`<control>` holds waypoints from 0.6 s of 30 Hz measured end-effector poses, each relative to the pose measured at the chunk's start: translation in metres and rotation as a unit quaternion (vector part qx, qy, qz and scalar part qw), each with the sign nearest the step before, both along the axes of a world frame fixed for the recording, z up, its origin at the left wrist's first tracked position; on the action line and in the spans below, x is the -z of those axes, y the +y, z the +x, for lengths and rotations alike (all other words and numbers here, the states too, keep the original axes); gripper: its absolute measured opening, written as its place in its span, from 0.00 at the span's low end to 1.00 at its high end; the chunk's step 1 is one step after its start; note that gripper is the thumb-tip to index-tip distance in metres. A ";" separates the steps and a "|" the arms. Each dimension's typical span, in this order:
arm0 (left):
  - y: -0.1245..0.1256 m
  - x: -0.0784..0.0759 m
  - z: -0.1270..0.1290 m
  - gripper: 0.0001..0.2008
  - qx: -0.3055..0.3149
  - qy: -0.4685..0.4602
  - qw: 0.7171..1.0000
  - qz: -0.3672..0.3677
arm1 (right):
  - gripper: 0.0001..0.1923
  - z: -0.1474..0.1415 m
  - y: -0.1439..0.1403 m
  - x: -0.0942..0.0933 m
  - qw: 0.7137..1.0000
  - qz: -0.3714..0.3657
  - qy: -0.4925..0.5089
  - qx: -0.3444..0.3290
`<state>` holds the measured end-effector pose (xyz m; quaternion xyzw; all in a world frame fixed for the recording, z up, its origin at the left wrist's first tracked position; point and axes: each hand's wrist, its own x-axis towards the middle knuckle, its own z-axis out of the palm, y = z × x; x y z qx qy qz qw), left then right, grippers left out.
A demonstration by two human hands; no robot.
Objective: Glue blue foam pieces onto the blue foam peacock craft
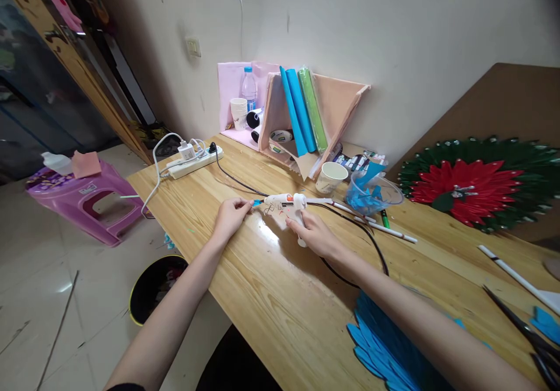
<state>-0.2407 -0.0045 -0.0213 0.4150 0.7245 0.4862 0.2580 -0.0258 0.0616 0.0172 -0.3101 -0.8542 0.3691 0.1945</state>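
My right forearm (415, 309) comes in from the lower right corner, slanting up and leftward above a blue petalled piece (389, 350) that lies on the table (266, 315). My left forearm (175, 309) rises from the lower left, reaching over the table's near edge. Further in, I have the right hand (318, 234) wrapped around the handle of a white glue gun (280, 201), its fingers grasping, thumb laid along the near side. The gun is held above the middle of the table, its long axis running nearly level across my view, nozzle pointing left and handle angled downward. A white glue stick (321, 201) juts from its rear, to the right. My left hand (230, 218) rests by the table's left edge, its fingers pinching a small blue piece (256, 202) at the nozzle; I can't tell if the tip touches it. Beyond stand a paper cup (331, 178) and a clear bowl (371, 195) holding blue scraps.
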 end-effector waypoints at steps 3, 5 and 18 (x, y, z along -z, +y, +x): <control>0.000 0.000 0.000 0.18 0.000 0.000 1.000 -0.002 | 0.17 0.000 0.000 0.001 1.000 0.001 0.004 -0.004; 0.000 0.000 0.000 0.18 0.001 -0.001 1.000 -0.002 | 0.17 0.000 0.000 0.002 1.000 0.000 0.003 -0.003; -0.002 -0.006 0.003 0.18 0.006 -0.024 1.000 0.010 | 0.16 0.002 0.000 0.002 1.000 0.001 -0.011 0.004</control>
